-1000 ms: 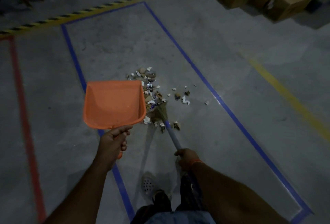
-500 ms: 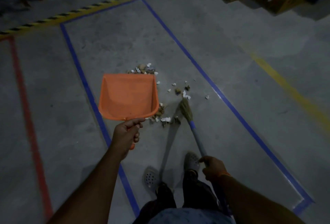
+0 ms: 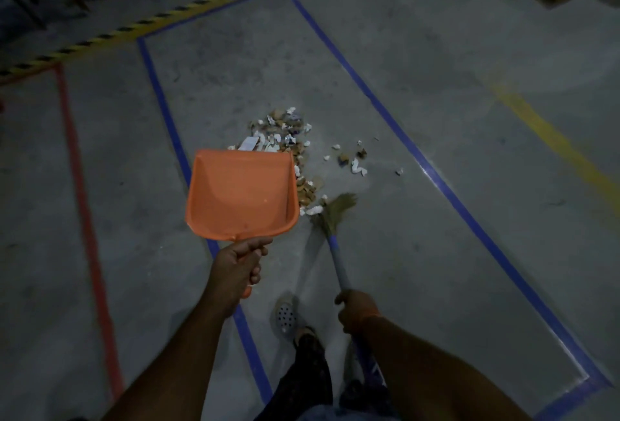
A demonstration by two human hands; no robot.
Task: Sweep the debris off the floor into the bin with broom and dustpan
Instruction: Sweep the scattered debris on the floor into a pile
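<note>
Orange dustpan (image 3: pixel 241 195) has shifted right, covering more debris (image 3: pixel 288 138) than before.

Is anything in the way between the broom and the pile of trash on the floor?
No, nothing visible blocks it. The broom, held by the right hand, has its bristles right at the near edge of the debris. The orange dustpan, held by the left hand, is to the side, not between them.
</note>
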